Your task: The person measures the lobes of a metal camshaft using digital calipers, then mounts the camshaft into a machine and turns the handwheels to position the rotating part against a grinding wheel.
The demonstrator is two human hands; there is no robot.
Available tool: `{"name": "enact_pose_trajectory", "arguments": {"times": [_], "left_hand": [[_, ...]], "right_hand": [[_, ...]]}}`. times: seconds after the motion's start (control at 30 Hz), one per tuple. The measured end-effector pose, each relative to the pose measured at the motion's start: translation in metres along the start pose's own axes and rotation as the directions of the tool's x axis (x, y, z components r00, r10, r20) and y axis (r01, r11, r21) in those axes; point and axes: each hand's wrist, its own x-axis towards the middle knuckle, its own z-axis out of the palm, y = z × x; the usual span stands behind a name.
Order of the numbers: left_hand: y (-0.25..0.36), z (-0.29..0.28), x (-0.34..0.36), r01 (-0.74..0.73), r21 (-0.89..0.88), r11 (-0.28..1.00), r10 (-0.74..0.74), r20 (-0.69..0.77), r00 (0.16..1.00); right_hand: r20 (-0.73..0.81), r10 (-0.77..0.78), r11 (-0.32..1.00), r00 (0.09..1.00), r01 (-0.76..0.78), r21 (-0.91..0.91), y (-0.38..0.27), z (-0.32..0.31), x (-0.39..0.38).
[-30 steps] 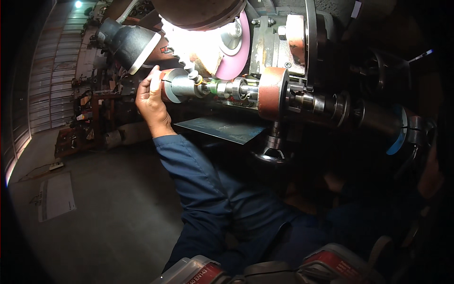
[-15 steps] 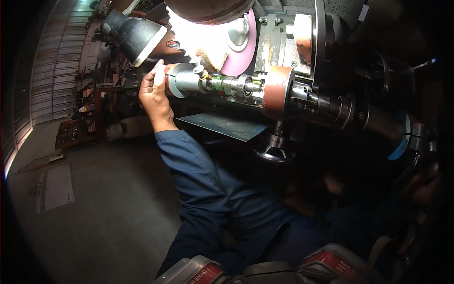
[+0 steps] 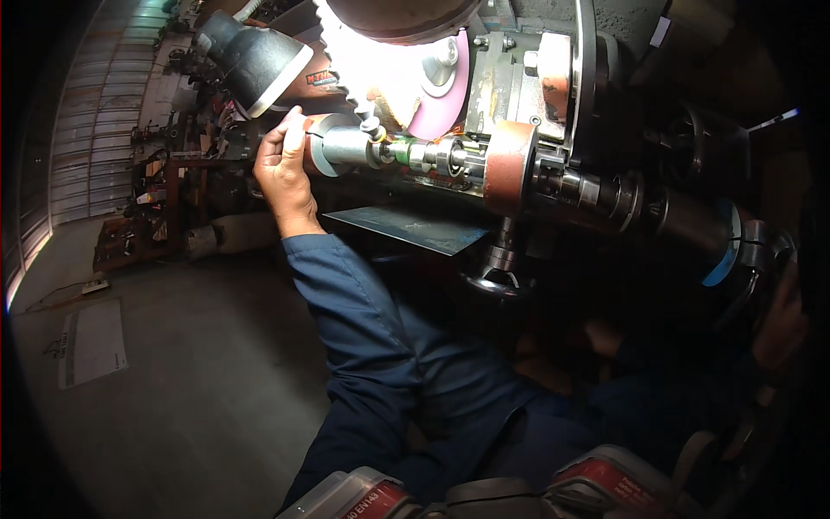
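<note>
Head view: one left hand, mine, thumb and bent fingers set narrow against a red-and-grey round block, though I cannot tell how firmly; one right hand, mine, in shadow near a blue ring, its grip too dark to tell. One bright metal shaft, lying between that block and a red collar, just beside a pink wheel; below, one flat sheet; upper left, one black lamp.
</note>
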Motion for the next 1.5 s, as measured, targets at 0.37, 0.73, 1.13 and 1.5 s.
{"name": "enact_pose_trajectory", "arguments": {"times": [0.37,0.73,1.13,1.5], "left_hand": [[0.004,0.0,-0.002,-0.037,-0.001,0.999,0.037,0.014,0.999],[0.0,-0.007,-0.001,-0.016,-0.043,0.999,0.017,0.024,1.0],[-0.003,-0.009,-0.001,-0.047,0.091,0.995,0.045,0.021,0.999],[-0.003,-0.011,-0.002,-0.113,0.122,0.986,0.114,0.002,0.993]], "right_hand": [[0.347,0.071,0.996,0.935,-0.087,0.031,0.025,0.011,0.04],[-0.28,0.1,0.981,0.955,-0.047,0.19,-0.049,0.008,-0.021],[-0.251,0.013,0.987,0.968,0.028,0.157,-0.054,-0.002,-0.012],[-0.352,-0.031,0.989,0.935,0.081,0.126,-0.048,0.009,-0.023]]}}
